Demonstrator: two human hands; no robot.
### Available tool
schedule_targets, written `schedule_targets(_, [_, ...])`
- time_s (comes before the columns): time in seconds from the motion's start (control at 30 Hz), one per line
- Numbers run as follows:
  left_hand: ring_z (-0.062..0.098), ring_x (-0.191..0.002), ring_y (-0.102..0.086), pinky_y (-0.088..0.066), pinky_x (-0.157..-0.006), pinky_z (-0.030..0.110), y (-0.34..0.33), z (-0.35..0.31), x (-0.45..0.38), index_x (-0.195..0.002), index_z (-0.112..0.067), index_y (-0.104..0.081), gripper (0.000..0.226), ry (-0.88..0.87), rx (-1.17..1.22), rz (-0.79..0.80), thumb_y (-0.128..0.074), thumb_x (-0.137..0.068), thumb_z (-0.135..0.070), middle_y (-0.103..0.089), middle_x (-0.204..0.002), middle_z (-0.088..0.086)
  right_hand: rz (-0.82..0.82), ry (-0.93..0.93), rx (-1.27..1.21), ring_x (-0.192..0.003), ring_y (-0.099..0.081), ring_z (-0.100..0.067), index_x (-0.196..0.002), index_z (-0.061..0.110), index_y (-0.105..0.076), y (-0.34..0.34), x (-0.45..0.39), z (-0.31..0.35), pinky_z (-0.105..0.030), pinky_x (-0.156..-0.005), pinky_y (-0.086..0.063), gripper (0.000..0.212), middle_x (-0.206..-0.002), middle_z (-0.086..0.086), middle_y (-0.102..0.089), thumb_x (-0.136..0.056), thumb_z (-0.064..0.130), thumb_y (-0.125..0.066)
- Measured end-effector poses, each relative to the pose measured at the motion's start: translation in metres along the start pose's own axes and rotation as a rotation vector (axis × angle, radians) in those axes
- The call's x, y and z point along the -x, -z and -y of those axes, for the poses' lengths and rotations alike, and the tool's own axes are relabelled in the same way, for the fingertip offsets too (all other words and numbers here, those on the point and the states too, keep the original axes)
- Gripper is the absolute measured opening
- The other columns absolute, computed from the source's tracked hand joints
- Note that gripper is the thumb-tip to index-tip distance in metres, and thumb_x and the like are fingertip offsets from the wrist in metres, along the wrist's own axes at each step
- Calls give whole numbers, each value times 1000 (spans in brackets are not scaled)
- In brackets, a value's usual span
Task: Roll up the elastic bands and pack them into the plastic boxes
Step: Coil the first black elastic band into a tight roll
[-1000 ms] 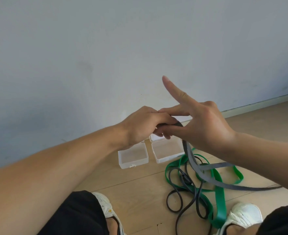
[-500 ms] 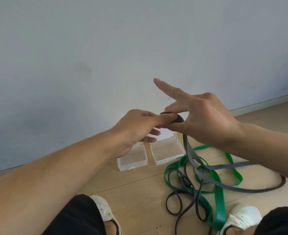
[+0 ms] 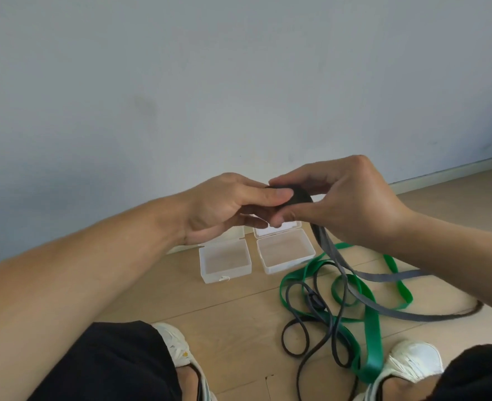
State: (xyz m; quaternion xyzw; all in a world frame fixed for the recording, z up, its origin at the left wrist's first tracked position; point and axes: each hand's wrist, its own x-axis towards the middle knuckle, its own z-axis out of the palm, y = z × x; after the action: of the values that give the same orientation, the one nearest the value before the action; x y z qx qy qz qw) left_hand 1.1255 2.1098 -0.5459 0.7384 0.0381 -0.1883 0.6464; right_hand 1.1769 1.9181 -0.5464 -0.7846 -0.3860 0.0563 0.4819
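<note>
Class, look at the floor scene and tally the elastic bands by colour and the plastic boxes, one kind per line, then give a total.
Grey band, partly rolled in both hands: 1
Green band, loose on the floor: 1
Thin black band, loose on the floor: 1
Open clear plastic boxes: 2
Total: 5

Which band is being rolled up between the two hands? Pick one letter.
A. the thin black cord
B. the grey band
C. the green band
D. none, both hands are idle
B: the grey band hangs from a dark roll pinched between the left hand and right hand, while the green band lies on the floor.
</note>
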Motion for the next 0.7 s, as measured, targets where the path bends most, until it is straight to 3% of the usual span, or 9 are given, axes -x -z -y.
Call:
schedule_targets(0.13, [17,-85,-68,-56,-85,34,-4,-1,-2,-90,-11,-80,34,16,96,-55,-76,-70,-38,-73,-83,2,-59,12,60,-79,-74,3,-92,25,-81,6,-6,3,-12,-75,-56,24,-79,14,-79,-72,15,-90])
schedule_targets(0.23, [16,-87,-72,-61,-89,38,-17,1,-2,-100,-10,-80,44,60,69,-207,-85,-70,-41,-76,-93,2,-99,56,272,-76,-74,-6,-97,20,-82,8,-8,-1,-27,-74,-57,21,-83,7,-80,-78,21,-87])
schedule_targets(0.3, [13,-85,-75,-62,-89,37,-24,5,-4,-95,-15,-82,42,6,-39,-319,-86,-66,-45,-79,-91,0,-136,182,426,-69,-74,-17,-98,16,-82,7,-8,-4,-37,-65,-58,19,-81,0,-80,-79,16,-83])
schedule_targets(0.37, [14,-86,-76,-61,-91,36,-25,7,-3,-90,-20,-84,40,-47,-106,-346,-85,-61,-48,-80,-88,0,-167,350,524,-67,-75,-25,-96,11,-81,5,-6,-6,-38,-57,-60,20,-78,-6,-79,-76,15,-79])
schedule_targets(0.47, [17,-82,-73,-58,-91,34,-16,6,-1,-92,-6,-83,48,-73,-121,-218,-85,-63,-44,-77,-78,6,-138,349,451,-78,-77,-15,-100,13,-81,4,-1,-7,-37,-68,-61,25,-86,-1,-81,-76,20,-83])
schedule_targets(0.53, [17,-78,-69,-55,-86,31,-9,7,0,-84,6,-77,50,-83,-62,-110,-83,-65,-39,-72,-72,7,-83,170,229,-90,-72,5,-100,26,-81,7,2,-3,-20,-80,-56,35,-88,20,-76,-67,28,-92])
schedule_targets(0.63, [17,-76,-69,-55,-81,27,-3,12,-1,-70,-9,-80,23,-108,56,23,-85,-72,-32,-73,-76,7,-60,102,102,-94,-69,14,-100,39,-77,7,6,0,-10,-87,-52,47,-92,29,-72,-55,49,-87])
schedule_targets(0.7, [15,-75,-69,-55,-80,26,-1,16,-3,-66,-14,-80,23,-119,148,100,-80,-69,-37,-73,-75,3,-61,106,39,-98,-70,10,-102,35,-77,4,8,2,-12,-91,-52,49,-96,25,-75,-56,48,-86])
